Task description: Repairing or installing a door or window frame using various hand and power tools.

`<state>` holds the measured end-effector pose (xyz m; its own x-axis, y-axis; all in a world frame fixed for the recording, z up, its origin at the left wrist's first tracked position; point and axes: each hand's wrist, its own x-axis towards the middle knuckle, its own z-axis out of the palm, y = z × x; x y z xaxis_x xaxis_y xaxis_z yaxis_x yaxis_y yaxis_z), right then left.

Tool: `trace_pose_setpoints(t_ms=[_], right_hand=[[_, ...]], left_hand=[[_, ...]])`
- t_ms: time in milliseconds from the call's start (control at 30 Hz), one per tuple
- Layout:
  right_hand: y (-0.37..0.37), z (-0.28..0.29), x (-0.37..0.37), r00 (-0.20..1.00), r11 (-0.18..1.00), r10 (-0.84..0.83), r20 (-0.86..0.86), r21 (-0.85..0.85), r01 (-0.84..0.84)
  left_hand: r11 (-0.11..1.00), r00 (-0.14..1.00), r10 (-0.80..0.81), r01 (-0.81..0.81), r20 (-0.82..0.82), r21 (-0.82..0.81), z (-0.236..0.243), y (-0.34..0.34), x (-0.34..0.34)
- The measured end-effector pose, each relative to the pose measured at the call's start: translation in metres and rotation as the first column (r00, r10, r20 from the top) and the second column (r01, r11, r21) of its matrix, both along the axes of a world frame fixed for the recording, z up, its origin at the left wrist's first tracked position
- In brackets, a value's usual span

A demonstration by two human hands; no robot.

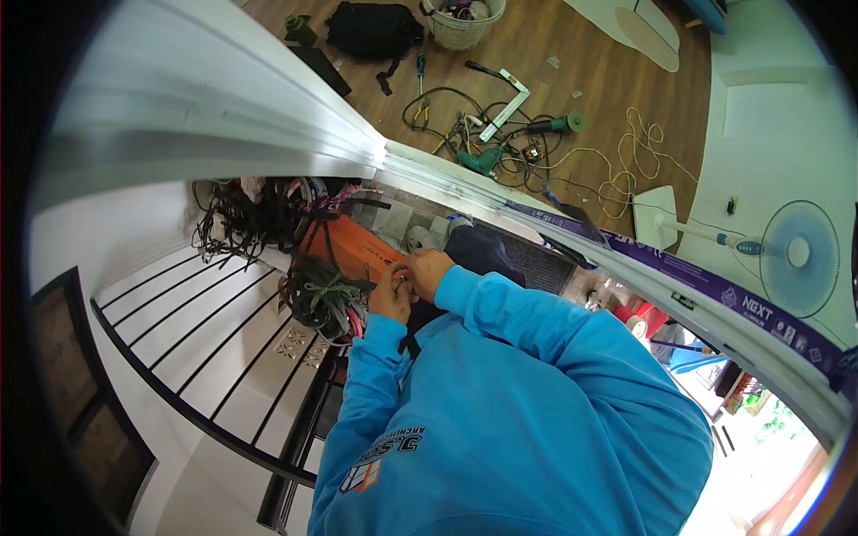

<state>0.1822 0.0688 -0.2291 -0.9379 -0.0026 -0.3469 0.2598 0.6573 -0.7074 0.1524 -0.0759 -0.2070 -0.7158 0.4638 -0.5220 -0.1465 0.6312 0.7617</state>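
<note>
Left hand point(388, 297) and right hand point(433, 271) meet, work seemingly unfinished; whether their fingers grip anything, I can't tell.

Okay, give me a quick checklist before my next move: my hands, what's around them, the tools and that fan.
1. Hands together: ok; left hand and right hand meet by the orange object.
2. Item between the fingertips: cannot tell; mostly hidden.
3. Space beside the left hand clear: not ok; a tangled bundle sits there.
4. Tools put away: not ok; green drill and green grinder lie on the wooden floor.
5. Fan off: cannot tell.
</note>
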Motion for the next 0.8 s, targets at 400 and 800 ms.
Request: trace_pose_setpoints(t_ms=[400, 800], right_hand=[[0.088, -0.096, -0.052, 0.874, 0.876, -0.138, 0.467, -0.354, 0.327], [0.128, -0.385, -0.052, 0.712, 0.570, -0.516, 0.477, -0.429, 0.701]], left_hand=[[0.907, 0.802, 0.205, -0.372, 0.561, 0.199, -0.131, 0.040, -0.010], [0.334, -0.064, 0.561, -0.895, 0.825, -0.297, -0.435, 0.160, -0.080]])
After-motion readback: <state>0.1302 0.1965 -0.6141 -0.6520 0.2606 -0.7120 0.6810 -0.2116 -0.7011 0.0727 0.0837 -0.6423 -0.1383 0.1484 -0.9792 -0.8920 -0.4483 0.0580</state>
